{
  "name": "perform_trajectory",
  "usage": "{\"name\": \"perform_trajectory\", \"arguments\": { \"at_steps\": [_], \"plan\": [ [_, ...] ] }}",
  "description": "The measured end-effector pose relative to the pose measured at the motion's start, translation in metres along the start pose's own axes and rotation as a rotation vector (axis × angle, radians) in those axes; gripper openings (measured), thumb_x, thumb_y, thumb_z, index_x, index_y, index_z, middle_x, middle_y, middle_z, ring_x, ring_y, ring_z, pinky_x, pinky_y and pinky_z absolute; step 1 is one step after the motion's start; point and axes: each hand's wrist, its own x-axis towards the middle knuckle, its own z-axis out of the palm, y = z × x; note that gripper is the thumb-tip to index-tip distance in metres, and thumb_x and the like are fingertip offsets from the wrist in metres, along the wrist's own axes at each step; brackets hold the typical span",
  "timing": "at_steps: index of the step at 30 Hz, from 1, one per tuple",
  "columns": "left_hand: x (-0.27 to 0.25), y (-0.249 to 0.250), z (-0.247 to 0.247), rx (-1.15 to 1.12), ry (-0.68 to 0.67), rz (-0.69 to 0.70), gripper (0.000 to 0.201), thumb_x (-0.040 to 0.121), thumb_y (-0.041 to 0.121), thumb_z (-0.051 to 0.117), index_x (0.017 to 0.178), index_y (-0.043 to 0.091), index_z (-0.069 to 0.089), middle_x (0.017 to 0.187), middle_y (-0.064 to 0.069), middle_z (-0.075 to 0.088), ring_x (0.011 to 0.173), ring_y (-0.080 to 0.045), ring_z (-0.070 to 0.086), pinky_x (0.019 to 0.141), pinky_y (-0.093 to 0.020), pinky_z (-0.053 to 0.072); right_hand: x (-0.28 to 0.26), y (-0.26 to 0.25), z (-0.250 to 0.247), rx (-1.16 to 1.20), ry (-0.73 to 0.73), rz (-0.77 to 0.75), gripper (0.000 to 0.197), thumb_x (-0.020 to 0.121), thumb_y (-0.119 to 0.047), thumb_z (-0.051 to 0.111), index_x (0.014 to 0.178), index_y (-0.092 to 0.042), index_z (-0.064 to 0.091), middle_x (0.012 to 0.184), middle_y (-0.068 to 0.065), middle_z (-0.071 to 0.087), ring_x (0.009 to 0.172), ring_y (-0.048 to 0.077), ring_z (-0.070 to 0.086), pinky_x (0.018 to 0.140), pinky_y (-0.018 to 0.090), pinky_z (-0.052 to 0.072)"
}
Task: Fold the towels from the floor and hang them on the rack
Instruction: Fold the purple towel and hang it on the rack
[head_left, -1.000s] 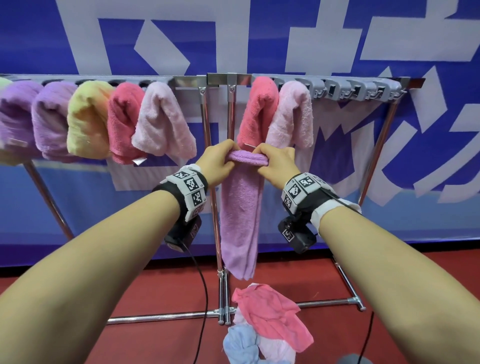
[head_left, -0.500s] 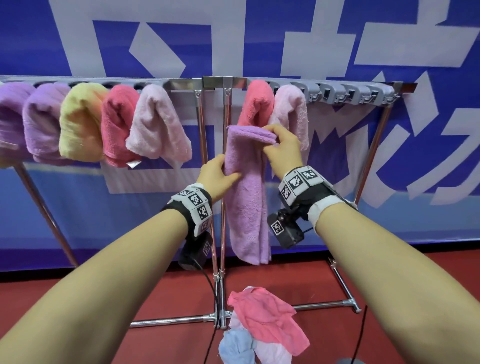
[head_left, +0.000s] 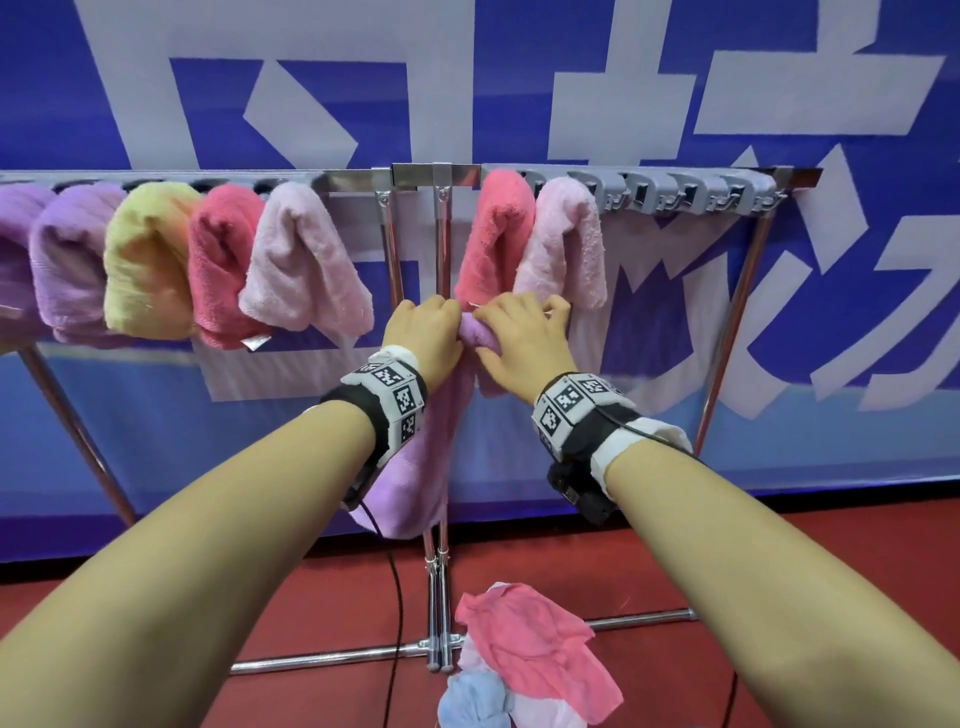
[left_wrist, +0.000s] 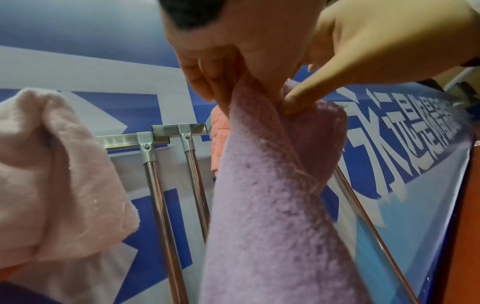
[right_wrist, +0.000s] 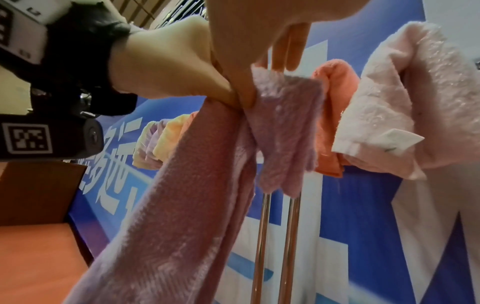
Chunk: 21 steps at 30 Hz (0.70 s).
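Blue banner (head_left: 156, 441) with white characters fills the background behind both hands. Metal rack (head_left: 440, 179) stands in front of it, its top rail above the hands and its twin centre posts directly beyond them. Left of the left hand, five folded towels hang over the rail: two purple, one yellow (head_left: 148, 260), one red, one pale pink (head_left: 306, 260). Just above the right hand hang a coral towel (head_left: 498, 234) and a pale pink towel (head_left: 569, 239); empty grey clips (head_left: 691, 193) follow to the right of them. Red floor (head_left: 311, 613) lies below the forearms, carrying a loose heap of towels (head_left: 524, 644), pink on top, light blue and pale ones under it, beside the rack foot.

Purple towel (head_left: 410, 483) is off the floor and not on the rail; it hangs folded from the hands, in front of the centre posts. Left hand (head_left: 426, 332) grips its upper fold with curled fingers, knuckles up. Right hand (head_left: 524, 338) touches the left, thumb (left_wrist: 296, 102) pinching the fold against the fingers while the shorter flap drops on the far side. Both forearms reach forward, each wrist wearing a marker band (head_left: 395, 395).
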Motion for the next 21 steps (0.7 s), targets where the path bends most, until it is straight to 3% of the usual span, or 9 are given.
{"name": "perform_trajectory", "arguments": {
  "at_steps": [2,5,12,18,21],
  "plan": [
    [-0.002,-0.001,-0.001,0.06,0.009,0.038,0.023,0.093,0.016,0.043,0.11,0.004,0.053,0.116,-0.013,0.056,0.103,-0.033,0.053,0.086,-0.033,0.028,0.004,-0.001,0.003,-0.073,0.072,-0.033,0.012,0.066,-0.022,0.055,0.072,-0.018,0.065,0.069,-0.002,0.061,0.066,0.022,0.061,0.071,0.033,0.019],
    [-0.005,0.001,0.002,0.068,0.054,0.039,0.024,0.092,0.018,0.042,0.112,0.005,0.05,0.113,-0.011,0.056,0.103,-0.031,0.054,0.085,-0.037,0.03,0.01,0.0,0.001,-0.042,0.177,-0.037,0.022,0.068,-0.022,0.041,0.068,-0.018,0.063,0.063,-0.003,0.059,0.058,0.02,0.058,0.069,0.033,0.021],
    [-0.016,0.004,0.014,0.011,0.022,-0.103,0.051,0.082,0.018,0.053,0.128,0.009,0.034,0.112,-0.009,0.06,0.102,-0.032,0.057,0.089,-0.04,0.035,0.019,0.01,-0.014,0.012,0.352,0.067,0.024,0.069,-0.015,0.04,0.077,-0.016,0.062,0.073,-0.001,0.062,0.066,0.022,0.058,0.072,0.034,0.021],
    [0.0,0.003,-0.004,0.023,0.061,-0.027,0.026,0.089,0.012,0.046,0.114,0.005,0.044,0.11,-0.012,0.06,0.101,-0.033,0.058,0.085,-0.037,0.034,0.011,0.029,-0.014,-0.092,0.325,0.232,0.027,0.062,-0.006,0.049,0.083,-0.015,0.063,0.079,0.003,0.061,0.071,0.025,0.059,0.073,0.035,0.021],
    [0.012,0.01,-0.016,0.036,0.128,0.046,0.021,0.082,0.001,0.051,0.103,0.0,0.054,0.096,-0.019,0.063,0.087,-0.038,0.062,0.079,-0.041,0.037,0.007,0.028,-0.015,0.002,0.171,0.228,0.045,0.063,-0.007,0.047,0.106,-0.014,0.061,0.103,0.003,0.061,0.093,0.027,0.056,0.081,0.036,0.019]
  ]
}}
